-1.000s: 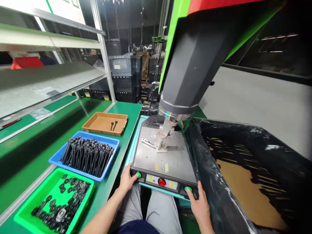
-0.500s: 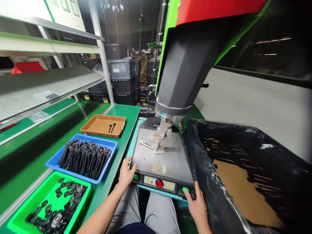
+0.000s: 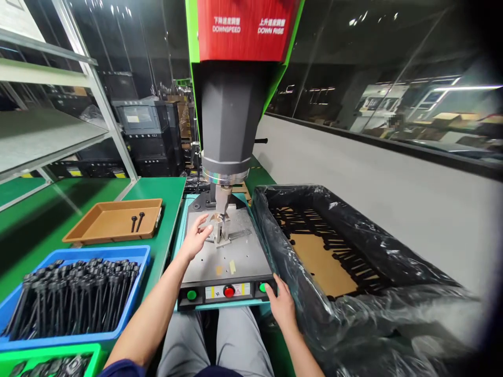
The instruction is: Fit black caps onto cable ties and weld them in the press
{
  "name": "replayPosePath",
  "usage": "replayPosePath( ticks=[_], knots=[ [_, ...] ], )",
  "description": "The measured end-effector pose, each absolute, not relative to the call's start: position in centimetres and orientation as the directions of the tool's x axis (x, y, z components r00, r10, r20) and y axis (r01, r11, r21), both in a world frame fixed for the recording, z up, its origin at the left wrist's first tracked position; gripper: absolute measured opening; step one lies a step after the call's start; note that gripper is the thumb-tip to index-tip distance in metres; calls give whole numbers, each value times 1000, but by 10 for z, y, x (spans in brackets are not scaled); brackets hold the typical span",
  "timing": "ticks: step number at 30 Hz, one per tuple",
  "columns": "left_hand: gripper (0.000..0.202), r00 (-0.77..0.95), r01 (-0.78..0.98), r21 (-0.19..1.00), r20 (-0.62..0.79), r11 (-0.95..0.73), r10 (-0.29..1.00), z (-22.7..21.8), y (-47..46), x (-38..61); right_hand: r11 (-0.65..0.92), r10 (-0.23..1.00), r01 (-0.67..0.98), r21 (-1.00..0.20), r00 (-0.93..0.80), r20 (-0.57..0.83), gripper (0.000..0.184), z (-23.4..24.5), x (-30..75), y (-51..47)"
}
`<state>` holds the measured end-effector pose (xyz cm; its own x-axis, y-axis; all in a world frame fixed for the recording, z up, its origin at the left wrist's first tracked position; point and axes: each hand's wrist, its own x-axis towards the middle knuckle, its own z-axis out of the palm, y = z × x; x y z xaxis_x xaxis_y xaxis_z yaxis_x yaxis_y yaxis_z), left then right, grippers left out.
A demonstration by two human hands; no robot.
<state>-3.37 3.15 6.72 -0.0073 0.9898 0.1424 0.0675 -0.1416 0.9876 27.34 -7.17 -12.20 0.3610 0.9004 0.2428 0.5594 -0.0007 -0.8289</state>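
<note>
My left hand (image 3: 195, 238) reaches over the metal plate (image 3: 212, 267) of a bench press. Its fingers are apart beside the small metal fixture (image 3: 222, 238), and it holds nothing that I can see. Just above the fixture is the metal tip (image 3: 223, 199) of the press head (image 3: 228, 115); whether they touch I cannot tell. At the front panel's right corner, my right hand (image 3: 283, 303) is open, with its thumb at the right green button (image 3: 262, 287) and fingers along the side. The left green button (image 3: 192, 295) and the red button (image 3: 228, 291) are untouched.
On the left stand a brown tray (image 3: 88, 222) with two black long-stemmed parts, a blue bin (image 3: 143, 262) full of similar parts, and a green bin (image 3: 96, 358) of small black pieces. At right is a box lined with black plastic (image 3: 326, 283), with black parts on cardboard.
My left hand has left the area by the left green button and moved forward to the fixture. My right hand stays at the right button. The camera view has turned right.
</note>
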Motion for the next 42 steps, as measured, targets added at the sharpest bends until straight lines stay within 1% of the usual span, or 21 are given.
replayPosePath(
  ticks=[2,3,4,6,8,9,11,12,16,18,20,22,25,27,31,35,37,39,40,42],
  knots=[
    [52,-47,36,993,112,-111,993,69,39,-30,62,853,568,-821,398,339,49,-105,261,-73],
    [47,-73,15,996,89,-88,993,69,43,-29,110,847,558,-823,380,371,43,-94,251,-73],
    [42,-97,-7,998,68,-69,993,69,46,-27,170,864,531,-830,324,385,37,-83,240,-72],
    [36,-129,-38,998,48,-53,990,68,51,-23,308,902,465,-830,133,410,30,-59,212,-64],
    [31,-144,-62,996,48,-58,988,66,53,-19,404,906,403,-821,-53,420,27,-37,183,-48],
    [28,-149,-77,995,48,-60,988,66,53,-18,440,894,379,-814,-102,436,28,-27,169,-37],
    [25,-159,-106,992,52,-70,986,66,52,-15,490,867,362,-793,-110,486,30,-12,146,-10],
    [24,-167,-118,990,58,-78,984,67,50,-14,500,856,370,-783,-75,511,33,-7,138,4],
    [23,-211,-149,982,86,-119,974,69,45,-10,461,799,475,-749,145,583,45,6,117,51],
    [24,-232,-162,978,91,-131,969,70,46,-9,430,758,559,-709,204,620,49,9,113,69],
    [24,-250,-174,975,94,-140,964,71,49,-8,400,757,609,-685,203,622,49,11,112,84],
    [25,-261,-184,972,94,-145,961,71,51,-7,382,798,622,-684,152,584,47,13,115,96],
    [25,-262,-197,970,88,-142,961,72,49,-8,357,872,585,-728,70,484,47,17,122,108],
    [25,-255,-207,969,81,-136,963,74,47,-9,332,898,575,-748,51,437,46,22,126,111],
    [24,-247,-226,966,68,-126,967,76,45,-11,306,891,624,-719,78,447,47,35,124,105],
    [23,-261,-231,965,59,-122,964,74,44,-13,249,893,635,-732,141,426,54,45,123,90],
    [22,-268,-229,966,53,-117,962,69,44,-15,229,904,619,-751,152,400,54,43,126,79],
    [21,-272,-225,969,41,-105,961,63,42,-17,215,924,553,-805,152,351,54,33,132,63],
    [21,-273,-222,970,34,-97,961,59,40,-18,210,937,488,-847,146,316,54,26,135,54],
    [20,-275,-212,974,19,-80,961,51,37,-21,184,965,309,-933,125,232,54,12,141,34]
  ],
)
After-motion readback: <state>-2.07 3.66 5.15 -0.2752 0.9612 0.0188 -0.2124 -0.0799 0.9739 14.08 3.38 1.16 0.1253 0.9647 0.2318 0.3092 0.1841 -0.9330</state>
